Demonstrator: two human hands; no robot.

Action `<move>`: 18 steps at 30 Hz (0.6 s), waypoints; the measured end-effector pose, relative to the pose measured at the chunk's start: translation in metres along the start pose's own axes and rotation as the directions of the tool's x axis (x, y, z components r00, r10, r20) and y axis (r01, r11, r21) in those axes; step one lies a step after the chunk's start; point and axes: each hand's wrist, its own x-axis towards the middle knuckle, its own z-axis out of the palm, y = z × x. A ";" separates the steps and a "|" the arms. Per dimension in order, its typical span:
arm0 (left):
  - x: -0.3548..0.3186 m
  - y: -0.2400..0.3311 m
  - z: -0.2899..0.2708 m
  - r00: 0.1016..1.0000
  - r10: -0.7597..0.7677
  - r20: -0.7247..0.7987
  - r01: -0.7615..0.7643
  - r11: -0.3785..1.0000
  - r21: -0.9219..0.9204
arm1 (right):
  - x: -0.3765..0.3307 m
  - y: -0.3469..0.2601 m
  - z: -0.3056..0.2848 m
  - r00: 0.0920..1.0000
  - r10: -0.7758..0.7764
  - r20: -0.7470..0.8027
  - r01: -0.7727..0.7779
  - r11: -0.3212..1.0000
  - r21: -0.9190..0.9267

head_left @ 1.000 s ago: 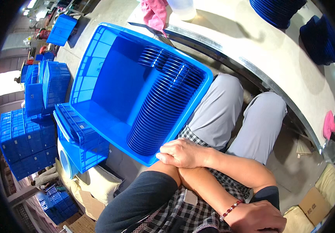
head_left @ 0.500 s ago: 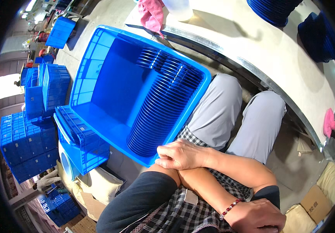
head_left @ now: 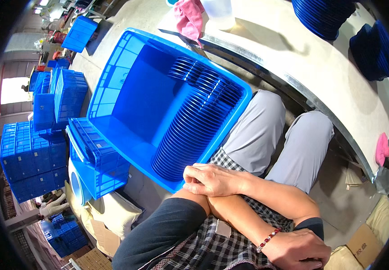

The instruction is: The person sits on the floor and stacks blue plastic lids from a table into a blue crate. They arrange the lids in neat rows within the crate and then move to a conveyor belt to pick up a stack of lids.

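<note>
My forearms are crossed over my lap. My right hand (head_left: 213, 180) rests in a loose curl on my left arm near the elbow, by the tub's near corner, with nothing visible in it. My left hand (head_left: 297, 249), below a red beaded bracelet (head_left: 268, 240), lies against my right upper arm; its fingers are bent together and partly hidden. A large blue plastic tub (head_left: 129, 76) sits tilted in front of me, left of my knees. Inside, along its right side, dark blue round plates or lids (head_left: 190, 132) stand on edge in a long row, with a shorter row (head_left: 185, 69) beside its far end.
A white table (head_left: 289, 49) curves along the right, bearing dark blue stacks (head_left: 323, 15), a pink cloth (head_left: 189, 18) and a translucent container (head_left: 219, 12). Blue crates (head_left: 32, 148) pile up at left. Pale sacks (head_left: 115, 213) and a cardboard box (head_left: 364, 246) lie near me.
The view has shifted slightly, so the tub, table and crates sit a little differently in it. My crossed arms and both hands keep the same pose.
</note>
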 end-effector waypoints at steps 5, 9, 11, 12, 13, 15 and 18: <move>0.000 -0.003 0.002 1.000 0.004 0.006 -0.005 1.000 0.010 | 0.001 0.001 0.003 0.999 -0.049 0.012 0.050 0.997 -0.063; 0.005 0.004 0.003 0.998 -0.029 0.057 0.026 0.998 0.051 | 0.002 -0.003 -0.001 0.998 -0.064 0.018 0.065 0.997 -0.029; 0.003 0.002 0.002 0.994 -0.053 0.092 0.045 0.995 0.085 | 0.000 -0.006 -0.002 0.997 -0.060 -0.038 0.057 0.996 -0.065; -0.002 0.000 -0.003 0.991 -0.060 0.123 0.043 0.990 0.137 | -0.002 -0.005 -0.003 0.996 -0.056 -0.070 0.050 0.996 -0.080; -0.011 -0.001 -0.012 0.988 -0.067 0.140 0.038 0.979 0.202 | -0.004 -0.004 -0.003 0.989 -0.090 -0.117 0.077 0.991 -0.110; -0.025 0.008 -0.047 0.989 0.029 0.145 -0.077 0.939 0.335 | -0.012 -0.010 -0.013 0.941 -0.057 -0.332 0.029 0.996 -0.087; -0.068 0.046 -0.147 0.993 0.098 0.070 -0.113 0.548 0.829 | -0.018 -0.003 -0.046 0.704 0.029 -0.709 0.040 0.996 0.081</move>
